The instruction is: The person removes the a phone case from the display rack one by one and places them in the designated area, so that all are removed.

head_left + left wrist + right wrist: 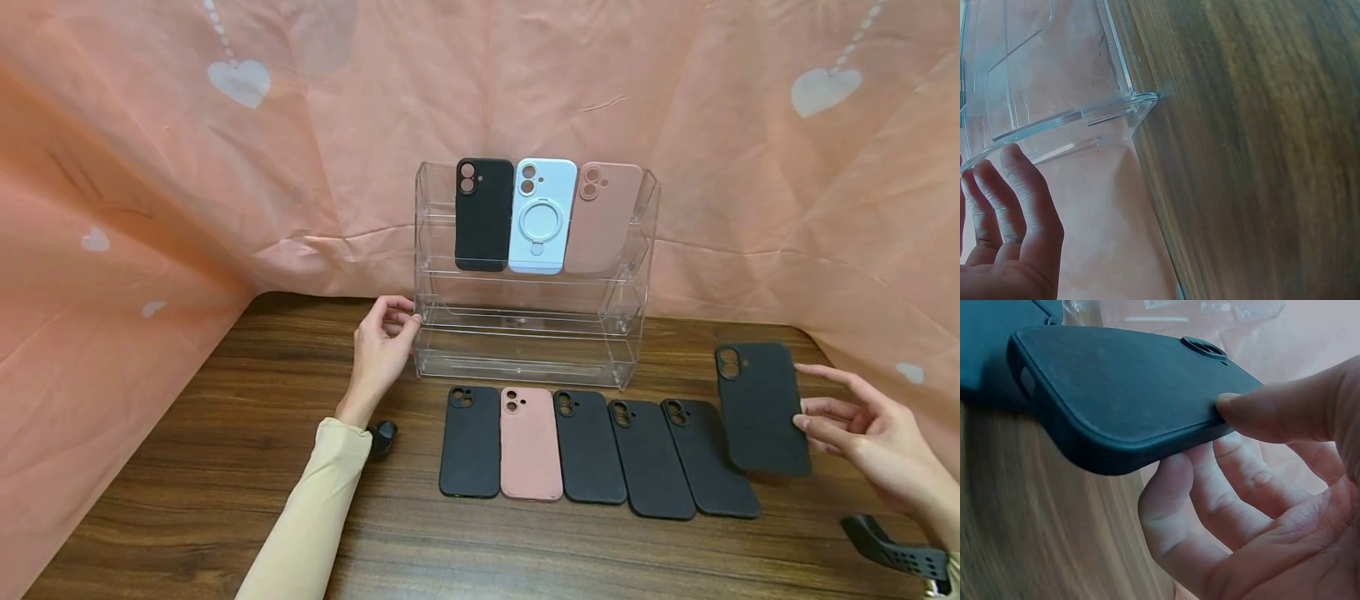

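My right hand [870,425] pinches a black phone case [763,408] by its right edge, raised over the right end of a row of cases. In the right wrist view the thumb [1272,412] lies on the case's back and fingers support its edge from below. On the left, my left hand [386,342] holds the side edge of a clear tiered display rack [525,367]; its fingertips meet the plastic edge in the left wrist view, where the thumb is hidden. The rack's upper tier bears a black case [483,225], a white case with a ring [542,250] and a pink case [600,225].
Below the rack, several black cases, including one at the left end [468,450], lie in a row with a pink case [531,450] on the wooden table [187,467]. A small black object [383,438] is by the left wrist. Pink curtain [337,150] surrounds the table.
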`<state>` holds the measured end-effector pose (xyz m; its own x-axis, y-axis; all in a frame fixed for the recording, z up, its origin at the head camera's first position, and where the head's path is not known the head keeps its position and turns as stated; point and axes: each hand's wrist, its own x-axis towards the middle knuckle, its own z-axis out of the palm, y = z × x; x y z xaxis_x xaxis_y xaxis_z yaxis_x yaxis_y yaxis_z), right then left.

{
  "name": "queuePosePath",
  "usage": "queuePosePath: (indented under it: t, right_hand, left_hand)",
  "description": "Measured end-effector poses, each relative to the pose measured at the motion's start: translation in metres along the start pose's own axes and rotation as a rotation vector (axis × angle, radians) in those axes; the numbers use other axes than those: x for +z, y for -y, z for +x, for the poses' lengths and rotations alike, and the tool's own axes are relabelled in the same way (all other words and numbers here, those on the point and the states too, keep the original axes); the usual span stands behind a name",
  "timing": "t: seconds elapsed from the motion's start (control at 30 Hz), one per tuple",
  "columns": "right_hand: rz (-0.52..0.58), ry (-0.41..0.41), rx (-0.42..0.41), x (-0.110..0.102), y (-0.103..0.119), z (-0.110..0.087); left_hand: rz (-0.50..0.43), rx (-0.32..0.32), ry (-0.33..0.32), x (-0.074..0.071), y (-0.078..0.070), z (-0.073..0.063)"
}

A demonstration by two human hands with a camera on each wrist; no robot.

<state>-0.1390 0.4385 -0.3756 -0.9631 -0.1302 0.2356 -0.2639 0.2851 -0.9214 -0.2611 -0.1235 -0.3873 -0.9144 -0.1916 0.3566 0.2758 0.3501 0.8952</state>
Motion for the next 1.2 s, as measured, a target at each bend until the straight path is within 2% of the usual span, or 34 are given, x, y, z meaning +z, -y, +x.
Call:
queuePosePath:
  t: [0.37,0.63,0.8,1.0,1.1,1.2]
  right_hand:
    - [-0.113,0.020,0.079,-0.017,-0.016,-0.013]
    - [-0.217,0.070,0.079,-0.026,-0.022,-0.017]
    - [-0.219,0.094,0.079,-0.029,-0.027,-0.020]
    - [-0.343,0.077,0.178,-0.026,-0.024,-0.021]
    - [-0.390,0.095,0.226,-0.026,-0.024,-0.022]
    - [-0.435,0.132,0.238,-0.026,-0.023,-0.022]
  left_hand:
    - [-0.005,0.003,-0.001,0.000,0.000,0.001]
    - [-0.010,-0.006,0.001,0.000,-0.001,0.000]
    - [-0.010,-0.006,0.001,0.000,0.000,0.000]
    - [-0.005,-0.004,-0.001,-0.001,0.001,0.000]
    - [-0.009,-0.004,0.001,0.000,0.001,0.000]
    - [-0.011,-0.002,0.002,0.001,0.001,0.001]
